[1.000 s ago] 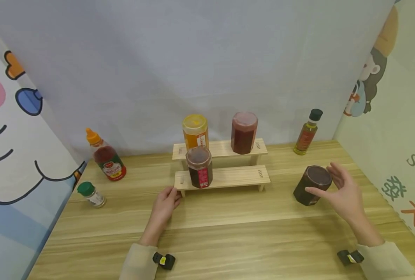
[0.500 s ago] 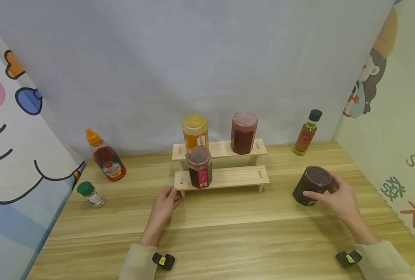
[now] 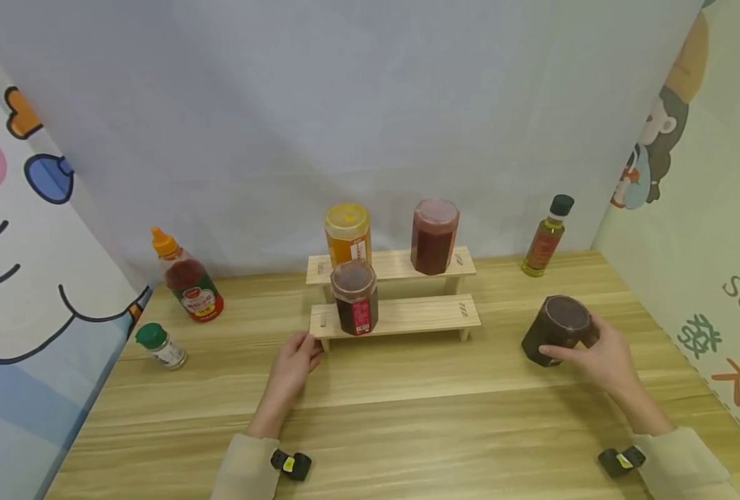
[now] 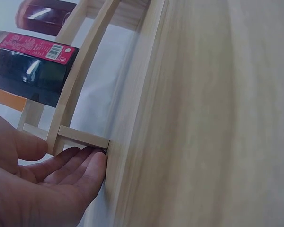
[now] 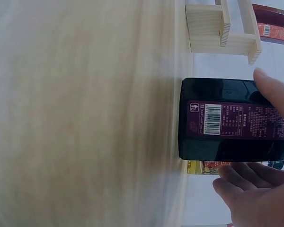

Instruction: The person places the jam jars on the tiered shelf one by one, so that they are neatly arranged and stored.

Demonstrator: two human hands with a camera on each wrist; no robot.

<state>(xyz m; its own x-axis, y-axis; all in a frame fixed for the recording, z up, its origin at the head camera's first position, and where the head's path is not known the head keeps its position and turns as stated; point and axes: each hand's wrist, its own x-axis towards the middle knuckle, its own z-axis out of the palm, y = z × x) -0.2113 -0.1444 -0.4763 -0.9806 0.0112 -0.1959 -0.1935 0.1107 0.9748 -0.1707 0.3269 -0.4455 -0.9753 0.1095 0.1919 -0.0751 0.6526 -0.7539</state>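
Note:
A dark jar (image 3: 556, 332) with a purple label (image 5: 227, 120) stands on the wooden table (image 3: 407, 417) at the right. My right hand (image 3: 585, 344) grips it, thumb (image 5: 274, 94) on the near side and fingers (image 5: 246, 182) round the far side. A two-step wooden rack (image 3: 407, 316) stands in the middle. My left hand (image 3: 307, 347) lies on the table with relaxed fingers (image 4: 87, 168) touching the lower step's left leg (image 4: 83, 137). A dark red jar (image 3: 355, 295) with a pink label (image 4: 33, 66) stands on the lower step.
A yellow jar (image 3: 348, 232) and a red jar (image 3: 434, 236) stand on the rack's upper step. An oil bottle (image 3: 548, 236) is at the back right. A ketchup bottle (image 3: 185, 278) and a green-capped shaker (image 3: 160, 346) are at the left. Panels wall in three sides.
My right hand, spread beside the dark jar a second ago, has closed round it. The left hand and the rack have stayed where they were.

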